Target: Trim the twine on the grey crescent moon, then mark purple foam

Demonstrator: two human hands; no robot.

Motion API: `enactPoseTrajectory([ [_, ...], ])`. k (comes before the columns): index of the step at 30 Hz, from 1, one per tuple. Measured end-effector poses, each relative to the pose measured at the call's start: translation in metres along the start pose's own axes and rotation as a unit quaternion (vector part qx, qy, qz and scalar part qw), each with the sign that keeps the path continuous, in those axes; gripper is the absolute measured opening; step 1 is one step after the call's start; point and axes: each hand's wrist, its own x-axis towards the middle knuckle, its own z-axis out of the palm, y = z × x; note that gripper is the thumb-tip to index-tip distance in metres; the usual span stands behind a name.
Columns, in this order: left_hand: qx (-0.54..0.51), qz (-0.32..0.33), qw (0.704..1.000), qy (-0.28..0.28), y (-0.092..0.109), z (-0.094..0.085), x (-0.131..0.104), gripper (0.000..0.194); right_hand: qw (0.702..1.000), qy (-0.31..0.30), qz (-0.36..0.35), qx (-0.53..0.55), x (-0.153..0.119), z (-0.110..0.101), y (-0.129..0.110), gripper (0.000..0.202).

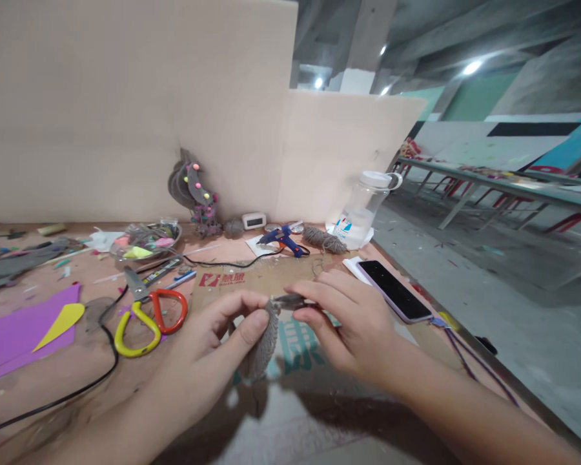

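Note:
My left hand (232, 332) pinches a rounded piece covered in grey yarn (264, 345) between thumb and fingers. My right hand (346, 320) is closed around a small dark metal tool with a tapered tip (290, 301). That tip points left and meets the upper edge of the grey yarn piece; whether it is a pair of snips or pliers is hard to make out. Under both hands lies a cardboard sheet (252, 278) with red and green print. Scissors (150, 310) with one yellow and one red handle lie left of my left hand.
Behind the hands are a blue glue gun (283, 240), a grey yarn skein (324, 239) and a water bottle (361, 210). A phone (394, 290) lies right. Left are a bowl of scraps (148, 242), purple sheets (29, 329) and a black cable (110, 349). A grey decorated crescent (193, 184) stands behind.

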Motion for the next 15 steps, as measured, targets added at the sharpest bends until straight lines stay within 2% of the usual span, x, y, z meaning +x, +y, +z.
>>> enactPoseTrajectory([
  [8, 0.025, -0.005, 1.000, -0.004, -0.0008, -0.0007, -0.0014, 0.022, 1.000, -0.010, 0.002, 0.013, -0.0021, -0.0020, -0.0008, 0.025],
  [15, 0.093, 0.034, 0.995, 0.000, -0.0015, -0.0006, -0.0033, 0.016, 1.000, -0.015, -0.007, 0.016, 0.0006, -0.0009, -0.0012, 0.022],
])
